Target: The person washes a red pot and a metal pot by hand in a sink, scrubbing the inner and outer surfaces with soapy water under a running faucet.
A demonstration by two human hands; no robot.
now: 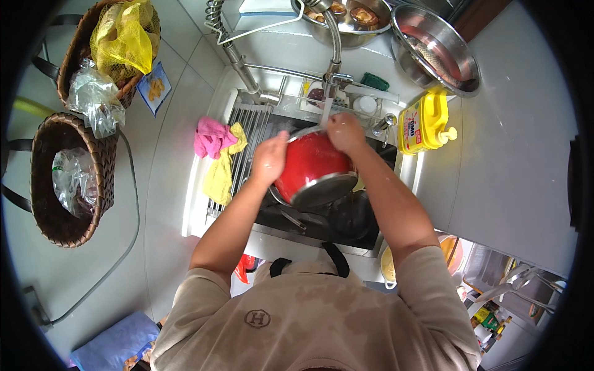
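Note:
A red pot [315, 162] with a metal base is tilted over the dark sink [274, 218], its base facing me and its mouth under the faucet [330, 83]. Water runs from the spout at the pot's rim. My left hand [270, 157] presses on the pot's left side. At the upper right of the pot, my right hand [345, 131] grips the rim; its fingers are partly hidden. Below the pot, other metal ware lies in the sink, partly covered by it. A roll-up drying rack [250, 125] spans the sink's left side, with a pink cloth [212, 137] and a yellow cloth [218, 181] on it.
A yellow detergent bottle [423, 124] stands right of the sink. Behind are a steel bowl with mushrooms [364, 17] and a steel basin [464, 55] holding a fish. Two woven baskets, one [109, 185] nearer, stand left. A green scouring pad [375, 81] lies behind the sink.

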